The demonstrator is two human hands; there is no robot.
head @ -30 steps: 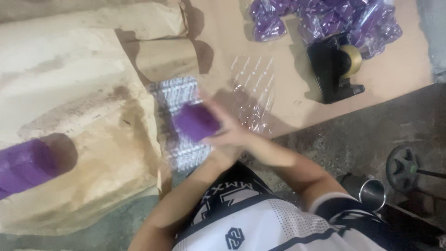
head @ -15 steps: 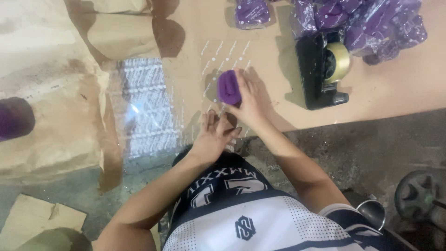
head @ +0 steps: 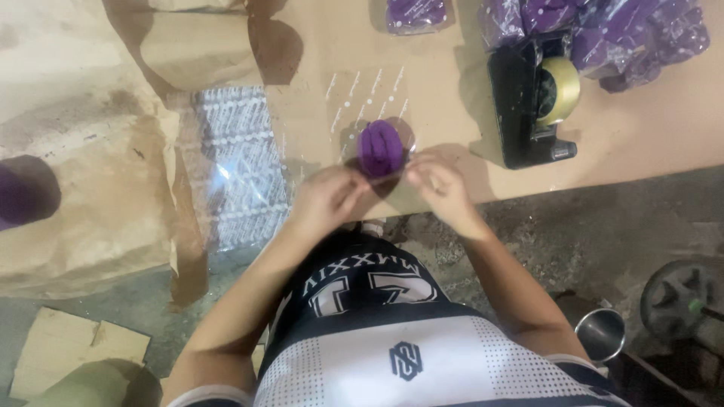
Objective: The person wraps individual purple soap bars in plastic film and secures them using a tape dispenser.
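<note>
Two bare hands meeting over a rolled purple cloth (head: 380,148) at the near edge of the brown worktop (head: 664,136), just left of the black tape dispenser (head: 528,98); left hand (head: 326,197) just below and left of the roll, fingers curled and pinched on the edge of a clear plastic bag (head: 362,105) dotted with white; right hand (head: 439,183) just below and right of the roll, fingertips likewise closed on the film, no wide opening in either grip. Roll itself lying inside or under the clear film, exact layer hard to tell, resting on the worktop between both sets of fingertips. Left of the dispenser and beyond the roll, a stack of printed clear bags (head: 241,166) beside crumpled brown paper (head: 83,203). Above and right of the dispenser, a heap of bagged purple pieces (head: 641,38); another single bagged piece (head: 416,13) up and to its left. Well below the dispenser, on the grey floor, a small metal cup (head: 600,333)
</note>
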